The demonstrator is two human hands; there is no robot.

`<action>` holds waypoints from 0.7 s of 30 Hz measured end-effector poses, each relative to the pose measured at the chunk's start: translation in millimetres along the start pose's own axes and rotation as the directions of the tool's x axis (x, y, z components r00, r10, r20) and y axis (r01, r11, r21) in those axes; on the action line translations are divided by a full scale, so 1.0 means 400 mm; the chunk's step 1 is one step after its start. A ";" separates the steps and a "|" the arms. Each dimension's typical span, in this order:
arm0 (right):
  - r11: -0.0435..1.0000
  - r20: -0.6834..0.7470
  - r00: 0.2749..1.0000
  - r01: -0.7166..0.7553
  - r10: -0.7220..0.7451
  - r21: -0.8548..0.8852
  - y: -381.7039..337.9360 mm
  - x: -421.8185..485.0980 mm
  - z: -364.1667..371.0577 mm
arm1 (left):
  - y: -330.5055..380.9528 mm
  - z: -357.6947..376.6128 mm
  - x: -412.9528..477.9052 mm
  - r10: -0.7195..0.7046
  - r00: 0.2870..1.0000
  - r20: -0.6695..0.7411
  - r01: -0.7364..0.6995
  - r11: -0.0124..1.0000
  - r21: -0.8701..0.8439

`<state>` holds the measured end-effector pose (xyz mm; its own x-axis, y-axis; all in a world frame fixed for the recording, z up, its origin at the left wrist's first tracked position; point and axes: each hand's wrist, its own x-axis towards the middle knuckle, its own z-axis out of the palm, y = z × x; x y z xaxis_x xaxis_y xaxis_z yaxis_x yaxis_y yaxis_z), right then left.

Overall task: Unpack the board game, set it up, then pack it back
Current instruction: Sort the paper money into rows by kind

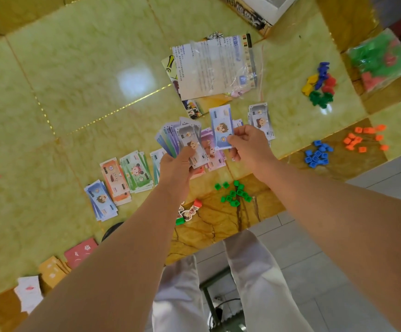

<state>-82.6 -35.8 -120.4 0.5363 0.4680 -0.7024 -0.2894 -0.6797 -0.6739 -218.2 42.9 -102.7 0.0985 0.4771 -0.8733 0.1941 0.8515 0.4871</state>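
Note:
My left hand (176, 164) grips a fanned stack of play money (180, 137) above the table, a grey note on top. My right hand (247, 143) pinches one blue note (221, 125) by its lower edge, held upright just right of the fan. Sorted piles of notes lie on the table: blue (100, 203), orange (114, 179), green (138, 173), pink (215, 154) under my hands, and grey (260, 119) behind my right hand. The rules sheet in a clear bag (215, 67) lies beyond, over the folded board.
Green houses (234, 192), blue houses (316, 154) and orange houses (364, 138) lie in heaps at the right. Coloured pawns (320, 85), a bag of green and red pieces (379, 59), the game box (259, 10), card decks (81, 254) and character standees (188, 212) surround them.

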 end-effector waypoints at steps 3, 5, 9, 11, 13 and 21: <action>1.000 0.025 1.000 -0.010 0.009 0.028 -0.023 -0.008 0.006 | 0.004 -0.012 -0.004 0.010 1.000 -0.008 -0.010 1.000 0.005; 1.000 0.047 0.999 -0.013 0.013 0.008 -0.035 -0.013 0.024 | 0.005 -0.032 0.001 0.016 0.999 -0.030 -0.016 1.000 -0.009; 0.998 0.081 0.997 0.015 -0.010 -0.063 -0.056 -0.029 0.085 | 0.011 -0.101 0.012 0.021 0.997 -0.072 -0.022 1.000 -0.012; 0.995 0.093 0.995 0.046 -0.038 -0.083 -0.063 -0.045 0.137 | 0.015 -0.155 0.013 0.027 0.993 -0.115 -0.031 0.999 -0.038; 0.992 0.114 0.992 0.068 -0.056 -0.106 -0.064 -0.061 0.194 | 0.019 -0.215 0.013 0.045 0.986 -0.161 -0.055 0.997 -0.058; 0.969 0.271 0.962 0.090 -0.025 -0.230 -0.028 -0.162 0.499 | -0.006 -0.545 0.016 0.053 0.959 -0.279 -0.101 0.982 -0.158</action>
<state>-272.5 54.2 -112.9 0.3083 0.6203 -0.7213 -0.0504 -0.7465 -0.6635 -430.7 91.5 -107.4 -0.1675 0.5635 -0.8089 0.0263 0.8228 0.5677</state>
